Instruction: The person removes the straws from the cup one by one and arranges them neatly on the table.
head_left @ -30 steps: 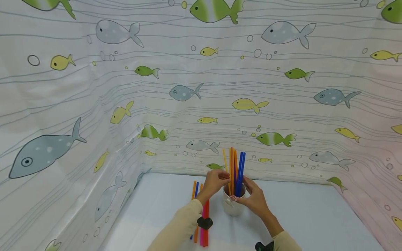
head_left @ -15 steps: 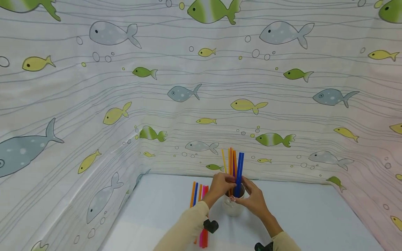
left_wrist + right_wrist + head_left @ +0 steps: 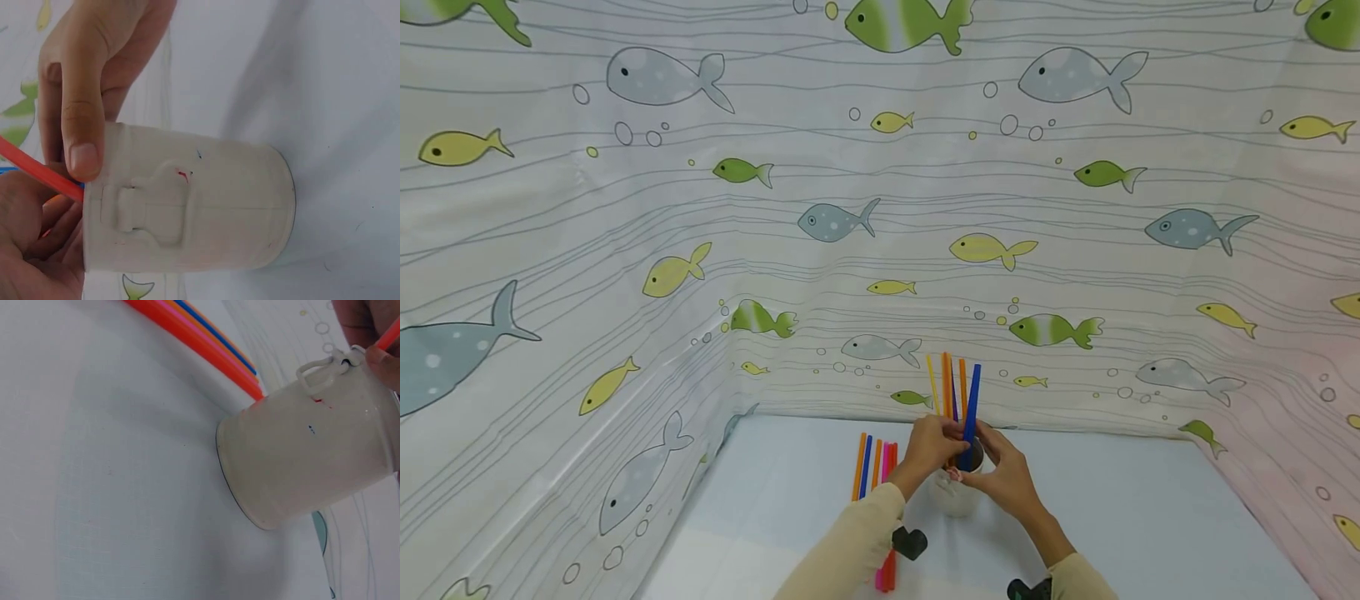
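Observation:
An off-white canister point(image 3: 953, 502) with a raised clasp on its front stands upright on the white table. My right hand point(image 3: 1011, 482) grips its rim from the right, thumb at the front, fingers behind. Yellow, orange and blue sticks point(image 3: 973, 398) rise out of its mouth. My left hand point(image 3: 927, 448) reaches over the mouth from the left, its fingertips pinching the blue sticks low down, close to the rim. In the left wrist view a red stick point(image 3: 40, 169) slants into the canister beside the left fingers. The sticks' lower ends are hidden inside.
Left of the canister, a row of orange, blue, pink and red sticks point(image 3: 889, 575) lies on the white table point(image 3: 1120, 517), partly under the left sleeve. A fish-patterned cloth point(image 3: 1075, 275) hangs behind the table and along both sides.
My left hand has moved slightly right, from the yellow and orange sticks to the blue ones. The blue sticks have drawn together. My right hand has kept its place on the rim.

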A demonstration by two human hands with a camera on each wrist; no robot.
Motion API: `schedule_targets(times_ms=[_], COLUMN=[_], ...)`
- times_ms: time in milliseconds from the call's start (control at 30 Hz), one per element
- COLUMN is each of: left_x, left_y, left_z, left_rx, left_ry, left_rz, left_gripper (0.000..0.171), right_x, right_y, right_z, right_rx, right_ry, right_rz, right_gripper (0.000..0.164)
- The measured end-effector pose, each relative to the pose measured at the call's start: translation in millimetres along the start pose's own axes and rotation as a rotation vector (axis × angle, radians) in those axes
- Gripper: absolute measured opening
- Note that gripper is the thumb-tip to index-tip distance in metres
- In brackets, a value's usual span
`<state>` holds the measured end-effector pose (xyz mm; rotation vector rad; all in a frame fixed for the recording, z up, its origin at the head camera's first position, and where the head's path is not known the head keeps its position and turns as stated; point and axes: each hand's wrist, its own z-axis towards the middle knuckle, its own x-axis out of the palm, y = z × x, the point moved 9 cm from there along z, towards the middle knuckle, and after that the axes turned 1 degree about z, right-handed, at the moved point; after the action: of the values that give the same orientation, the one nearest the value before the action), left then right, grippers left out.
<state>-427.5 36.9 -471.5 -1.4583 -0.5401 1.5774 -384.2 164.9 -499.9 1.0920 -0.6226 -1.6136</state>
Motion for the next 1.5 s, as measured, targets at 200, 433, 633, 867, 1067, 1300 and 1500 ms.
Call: schedule_targets(times_ms=[200, 433, 633, 867, 1067, 1300, 1500], left_x=[1.3, -0.1, -0.8, -4.4, -5.8, -5.8, -9.0], left_y=[-2.1, -3.2, -5.4, -4.5, -4.0, -0.8, -1.7], left_z=[0.8, 1.6, 1.8, 1.1, 0.1, 0.3, 1.4], left_rx=[0.024, 0.051, 0.078, 0.102, 0.108, 0.095, 0.099], left_ry=[-0.022, -0.032, -0.033, -0.040, -0.030, -0.024, -0.034], left_rz=[0.040, 0.051, 0.041, -0.034, -0.086, -0.089, -0.102], left_gripper=[0.021, 0.018, 0.016, 0.014, 0.014, 0.015, 0.018], right_x=[1, 1, 0, -1, -1, -1, 0], right_y=[-2, -2, -1, -1, -1, -1, -1], right_z=[1, 3, 3, 3, 3, 2, 3], right_rx=[0.017, 0.005, -0.013, -0.022, -0.016, -0.005, -0.002], right_ry=[0.002, 0.001, 0.000, -0.002, 0.001, -0.002, -0.003], right_rz=[-0.013, -0.022, -0.015, -0.017, -0.004, 0.007, 0.009], right_gripper=[0.098, 0.097, 0.096, 0.095, 0.095, 0.094, 0.095])
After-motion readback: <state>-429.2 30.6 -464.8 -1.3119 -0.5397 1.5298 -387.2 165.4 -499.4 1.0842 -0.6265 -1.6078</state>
